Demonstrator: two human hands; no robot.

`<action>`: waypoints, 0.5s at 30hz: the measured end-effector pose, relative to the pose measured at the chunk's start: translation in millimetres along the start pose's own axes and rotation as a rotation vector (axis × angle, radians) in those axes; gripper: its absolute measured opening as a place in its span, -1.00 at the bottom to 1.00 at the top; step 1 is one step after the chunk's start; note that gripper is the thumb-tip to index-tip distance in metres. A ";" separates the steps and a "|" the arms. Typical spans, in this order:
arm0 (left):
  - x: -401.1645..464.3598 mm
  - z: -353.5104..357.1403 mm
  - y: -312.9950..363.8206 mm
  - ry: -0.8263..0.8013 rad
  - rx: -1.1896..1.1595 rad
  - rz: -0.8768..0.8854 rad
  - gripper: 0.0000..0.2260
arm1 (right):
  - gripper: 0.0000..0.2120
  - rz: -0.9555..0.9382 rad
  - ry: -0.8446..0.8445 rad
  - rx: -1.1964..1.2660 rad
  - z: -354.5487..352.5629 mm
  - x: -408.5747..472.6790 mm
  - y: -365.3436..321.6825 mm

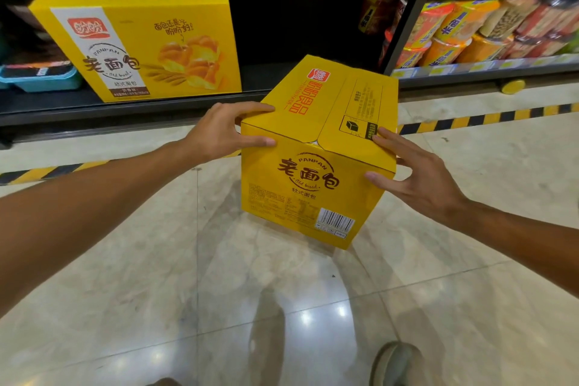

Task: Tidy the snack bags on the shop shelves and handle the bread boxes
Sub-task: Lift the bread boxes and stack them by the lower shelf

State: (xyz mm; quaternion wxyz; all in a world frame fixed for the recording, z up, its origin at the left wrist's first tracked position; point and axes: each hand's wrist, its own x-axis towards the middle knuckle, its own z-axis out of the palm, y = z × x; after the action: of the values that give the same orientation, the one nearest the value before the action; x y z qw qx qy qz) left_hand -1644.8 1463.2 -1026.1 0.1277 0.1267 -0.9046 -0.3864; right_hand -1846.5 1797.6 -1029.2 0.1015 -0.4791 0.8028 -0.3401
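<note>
You are holding a yellow cardboard bread box [316, 150] up over the shiny tiled floor [156, 276], just in front of the low dark shelf [94, 106]. Your left hand [219, 131] is gripping its top left corner, fingers curled round the edge. Your right hand [413, 178] is pressing its right side with spread fingers. A second, bigger yellow bread box [141, 44] is already sitting on that shelf. I think this box is still needing a place, and the snack bags [488, 28] on the right shelves are still waiting.
</note>
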 end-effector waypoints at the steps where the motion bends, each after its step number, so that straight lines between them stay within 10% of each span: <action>1: -0.5 0.1 -0.6 -0.002 -0.004 -0.004 -0.33 | -0.27 0.001 -0.003 -0.006 0.0 0.0 -0.5; 15: -42.8 -0.6 -45.8 -0.166 -0.027 -0.153 -0.32 | -0.17 0.077 -0.055 0.103 75.2 -33.1 -22.4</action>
State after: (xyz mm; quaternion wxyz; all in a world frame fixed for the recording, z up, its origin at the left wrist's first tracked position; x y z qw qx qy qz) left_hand -1598.6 1446.2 -1064.9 0.0243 0.1612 -0.8945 -0.4162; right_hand -1776.9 1784.6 -1076.4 0.1612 -0.4511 0.7989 -0.3638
